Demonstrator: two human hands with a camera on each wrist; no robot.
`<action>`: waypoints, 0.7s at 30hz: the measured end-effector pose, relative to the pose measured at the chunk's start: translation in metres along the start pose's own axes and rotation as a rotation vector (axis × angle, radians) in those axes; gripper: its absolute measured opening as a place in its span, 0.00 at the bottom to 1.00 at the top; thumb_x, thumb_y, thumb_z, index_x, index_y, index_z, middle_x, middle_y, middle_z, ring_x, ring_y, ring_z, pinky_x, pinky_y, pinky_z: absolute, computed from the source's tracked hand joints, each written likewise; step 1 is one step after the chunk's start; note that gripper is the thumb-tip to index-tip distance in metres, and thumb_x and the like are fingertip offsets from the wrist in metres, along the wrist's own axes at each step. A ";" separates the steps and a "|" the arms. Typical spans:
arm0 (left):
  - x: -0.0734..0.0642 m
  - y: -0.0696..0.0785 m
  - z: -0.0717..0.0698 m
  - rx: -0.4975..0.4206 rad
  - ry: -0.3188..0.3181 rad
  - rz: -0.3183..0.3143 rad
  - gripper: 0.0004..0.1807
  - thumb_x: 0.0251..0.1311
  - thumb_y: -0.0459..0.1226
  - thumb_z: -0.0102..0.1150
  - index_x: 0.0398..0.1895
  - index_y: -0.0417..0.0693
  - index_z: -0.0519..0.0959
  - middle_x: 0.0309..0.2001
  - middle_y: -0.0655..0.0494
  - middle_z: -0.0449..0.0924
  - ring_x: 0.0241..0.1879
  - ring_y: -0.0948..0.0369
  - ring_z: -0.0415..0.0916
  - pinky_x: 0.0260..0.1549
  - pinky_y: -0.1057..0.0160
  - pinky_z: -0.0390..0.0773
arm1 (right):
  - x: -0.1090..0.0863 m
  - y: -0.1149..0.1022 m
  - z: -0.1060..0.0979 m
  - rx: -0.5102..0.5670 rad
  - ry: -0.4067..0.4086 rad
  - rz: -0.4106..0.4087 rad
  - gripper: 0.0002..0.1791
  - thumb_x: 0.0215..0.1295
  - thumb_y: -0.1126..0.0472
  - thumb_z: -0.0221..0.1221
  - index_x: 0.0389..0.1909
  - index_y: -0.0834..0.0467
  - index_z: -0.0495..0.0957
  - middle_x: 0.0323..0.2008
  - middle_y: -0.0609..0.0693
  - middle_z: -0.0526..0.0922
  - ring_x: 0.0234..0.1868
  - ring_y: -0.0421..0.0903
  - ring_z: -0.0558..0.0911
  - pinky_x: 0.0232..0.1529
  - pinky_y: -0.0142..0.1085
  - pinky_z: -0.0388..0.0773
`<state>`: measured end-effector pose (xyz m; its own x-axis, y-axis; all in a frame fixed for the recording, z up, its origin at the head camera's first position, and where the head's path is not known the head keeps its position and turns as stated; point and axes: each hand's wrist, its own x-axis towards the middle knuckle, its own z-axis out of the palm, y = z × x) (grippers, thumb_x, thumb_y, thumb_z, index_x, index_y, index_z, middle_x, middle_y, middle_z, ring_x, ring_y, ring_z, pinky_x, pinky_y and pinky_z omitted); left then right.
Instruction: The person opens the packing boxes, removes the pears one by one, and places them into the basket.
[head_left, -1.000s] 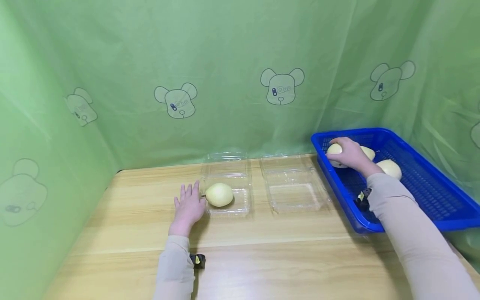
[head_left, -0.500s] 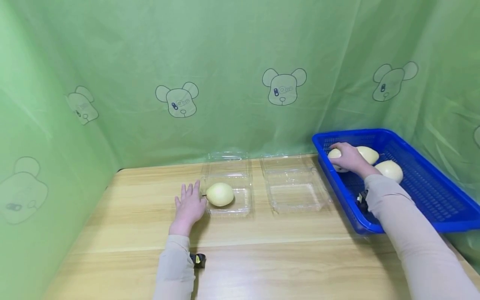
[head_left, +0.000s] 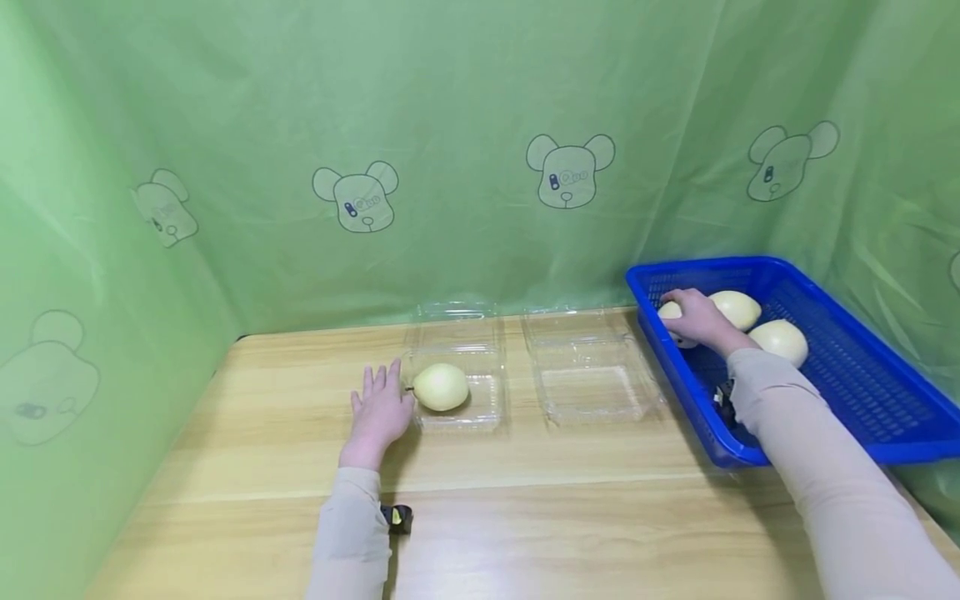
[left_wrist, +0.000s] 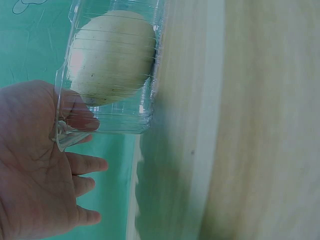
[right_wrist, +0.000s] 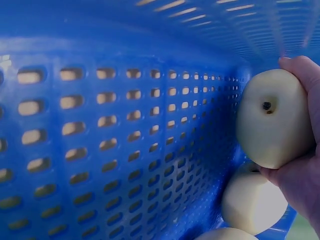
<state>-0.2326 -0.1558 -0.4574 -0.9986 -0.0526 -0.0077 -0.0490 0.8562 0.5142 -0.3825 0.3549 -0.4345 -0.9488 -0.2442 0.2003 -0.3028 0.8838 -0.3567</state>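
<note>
At the left end of a clear plastic clamshell box [head_left: 483,408], my left hand [head_left: 378,412] has its fingers straight and spread. In the left wrist view its thumb [left_wrist: 82,120] overlaps the box's edge. One pale yellow pear [head_left: 441,387] lies on its side in this box, stem toward that hand. Inside the blue basket [head_left: 862,375], my right hand [head_left: 697,317] grips a pear [right_wrist: 272,122] between thumb and fingers. The right wrist view shows another pear [right_wrist: 254,200] just below it. Two more pears, a far one [head_left: 737,310] and a near one [head_left: 780,342], lie beside the hand.
A second clear clamshell box [head_left: 592,396] stands between the first box and the basket, its lid raised at the back. The wooden table [head_left: 525,517] ends at a green curtain [head_left: 465,108] behind and at the left. The basket's rim is high around the right hand.
The right hand, with the pear in its grip, has shifted slightly lower in the basket, and more of the pear behind it shows. The left hand keeps its place.
</note>
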 end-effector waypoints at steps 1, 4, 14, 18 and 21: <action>0.000 0.000 0.000 -0.001 0.000 0.002 0.36 0.70 0.43 0.42 0.78 0.48 0.46 0.77 0.38 0.44 0.78 0.41 0.31 0.72 0.32 0.33 | 0.000 0.000 0.000 -0.013 -0.002 -0.006 0.32 0.60 0.55 0.60 0.56 0.76 0.70 0.52 0.78 0.73 0.57 0.72 0.69 0.59 0.64 0.68; 0.000 0.000 0.000 -0.004 -0.002 0.002 0.36 0.70 0.43 0.42 0.78 0.47 0.45 0.77 0.37 0.44 0.78 0.41 0.31 0.72 0.31 0.33 | 0.001 0.001 0.002 -0.032 -0.009 -0.024 0.31 0.61 0.57 0.60 0.56 0.78 0.69 0.51 0.79 0.73 0.57 0.73 0.68 0.59 0.63 0.67; 0.001 0.000 0.001 -0.002 -0.002 -0.010 0.37 0.70 0.44 0.43 0.78 0.49 0.45 0.77 0.38 0.44 0.78 0.42 0.30 0.72 0.32 0.34 | -0.002 -0.003 -0.004 -0.007 -0.039 -0.034 0.33 0.63 0.58 0.59 0.60 0.79 0.65 0.55 0.80 0.71 0.59 0.74 0.66 0.62 0.63 0.65; 0.001 -0.001 0.001 -0.008 -0.006 -0.011 0.37 0.70 0.43 0.42 0.78 0.49 0.45 0.77 0.38 0.44 0.78 0.41 0.30 0.72 0.32 0.33 | -0.002 -0.001 -0.009 -0.005 -0.069 -0.045 0.32 0.63 0.59 0.58 0.59 0.79 0.65 0.55 0.80 0.71 0.58 0.75 0.68 0.61 0.64 0.66; 0.000 -0.001 0.001 -0.010 -0.006 -0.011 0.37 0.70 0.43 0.42 0.78 0.49 0.45 0.77 0.38 0.44 0.78 0.42 0.31 0.72 0.32 0.33 | -0.001 0.000 -0.012 -0.018 -0.098 -0.060 0.31 0.64 0.59 0.58 0.59 0.80 0.66 0.55 0.81 0.71 0.59 0.76 0.69 0.62 0.63 0.66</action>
<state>-0.2327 -0.1556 -0.4589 -0.9981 -0.0587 -0.0188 -0.0598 0.8504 0.5227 -0.3802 0.3603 -0.4241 -0.9336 -0.3340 0.1299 -0.3583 0.8732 -0.3303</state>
